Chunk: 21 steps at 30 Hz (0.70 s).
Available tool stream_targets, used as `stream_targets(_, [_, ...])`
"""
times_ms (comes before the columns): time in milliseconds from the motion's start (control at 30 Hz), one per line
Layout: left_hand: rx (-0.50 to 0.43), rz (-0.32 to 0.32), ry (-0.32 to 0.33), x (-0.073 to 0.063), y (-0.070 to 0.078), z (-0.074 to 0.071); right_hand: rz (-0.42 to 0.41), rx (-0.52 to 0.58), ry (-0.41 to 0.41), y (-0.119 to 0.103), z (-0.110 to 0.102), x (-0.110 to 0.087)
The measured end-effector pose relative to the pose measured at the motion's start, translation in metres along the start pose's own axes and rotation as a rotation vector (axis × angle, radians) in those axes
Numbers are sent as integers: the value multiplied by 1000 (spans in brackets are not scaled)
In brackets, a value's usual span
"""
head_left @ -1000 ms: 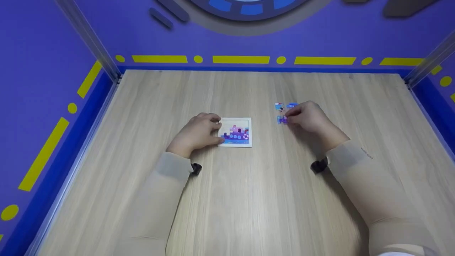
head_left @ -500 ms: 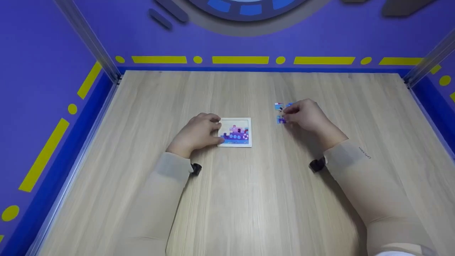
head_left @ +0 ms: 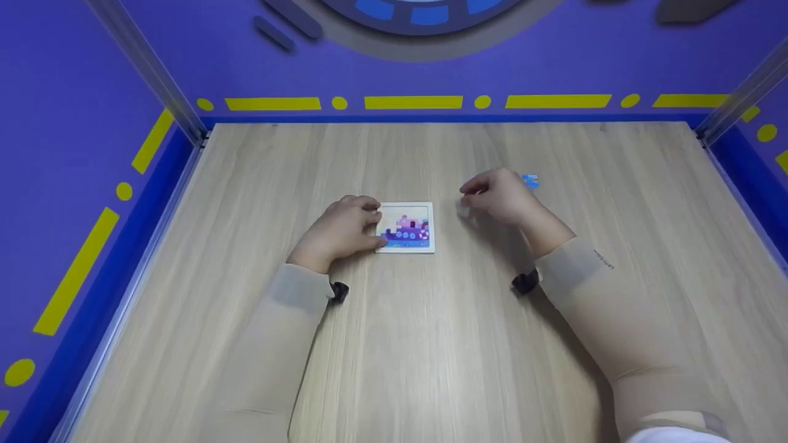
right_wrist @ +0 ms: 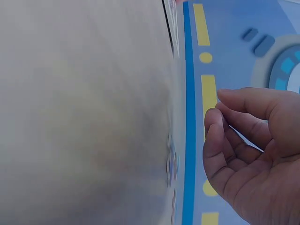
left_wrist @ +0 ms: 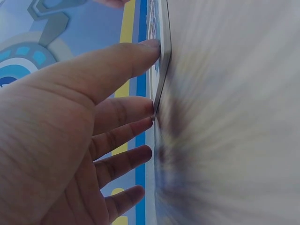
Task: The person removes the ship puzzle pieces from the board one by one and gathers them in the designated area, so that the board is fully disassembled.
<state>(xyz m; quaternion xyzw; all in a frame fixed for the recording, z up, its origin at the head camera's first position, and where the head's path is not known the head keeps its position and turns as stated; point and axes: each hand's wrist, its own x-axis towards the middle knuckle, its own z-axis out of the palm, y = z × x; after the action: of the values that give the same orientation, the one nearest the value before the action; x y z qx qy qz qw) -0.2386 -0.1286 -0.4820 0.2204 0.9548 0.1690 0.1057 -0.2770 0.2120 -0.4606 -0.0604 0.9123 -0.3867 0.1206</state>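
Observation:
A small square jigsaw board [head_left: 405, 227] with a pale rim lies mid-table, showing a pink and purple boat on blue water. The left hand [head_left: 340, 231] steadies its left side: in the left wrist view the thumb [left_wrist: 140, 54] presses on the edge, and the other fingers spread beside it. To the right of the board, the right hand [head_left: 502, 197] hovers above the table with thumb and fingertips drawn together. A small pale puzzle piece [head_left: 463, 208], blurred and mostly hidden by the fingers, shows at its fingertips. The right wrist view shows this hand [right_wrist: 253, 140] with curled fingers.
A blue puzzle piece [head_left: 530, 181] lies behind the right wrist. More loose pieces [right_wrist: 172, 159] lie on the table in the right wrist view, hidden under the right hand from the head. Purple-blue walls [head_left: 425, 74] with yellow marks enclose the wooden table [head_left: 418, 344].
My right hand has moved left from the loose pieces toward the board. A blue piece it covered before now shows behind it. The left hand stays at the board.

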Motion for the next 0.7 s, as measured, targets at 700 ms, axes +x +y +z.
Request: stream_targets(700, [-8,-11,-7,0,1,-2,-113,56,-132,-55,64,8])
